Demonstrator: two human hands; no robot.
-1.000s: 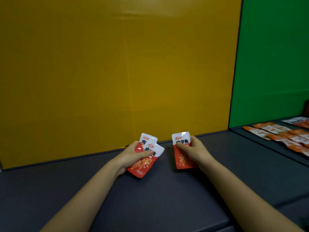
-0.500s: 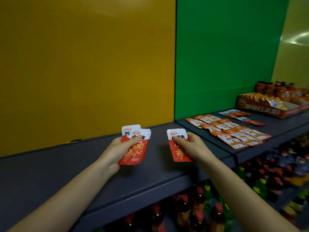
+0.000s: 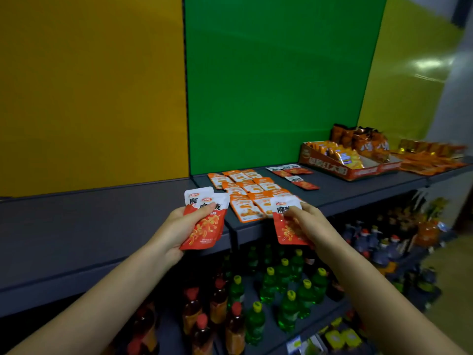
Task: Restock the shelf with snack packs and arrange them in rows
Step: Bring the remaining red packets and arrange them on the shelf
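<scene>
Orange packs [image 3: 245, 193] already lie in rows on the shelf [image 3: 102, 226] by the green panel [image 3: 268, 85], with a few loose red packs [image 3: 302, 184] and an open box [image 3: 345, 170] further right. Bottles [image 3: 286, 290] fill the level below. Left hand [image 3: 176, 226] grips two overlapped red-white packs [image 3: 207, 229] over the shelf's front edge, thumb across them. Right hand [image 3: 309, 224] pinches one pack [image 3: 284, 234] at the rows' front corner. Fingers cover most of the print: "魔" reads, maybe "魔芋" on the right one. Box lettering's too blurry.
</scene>
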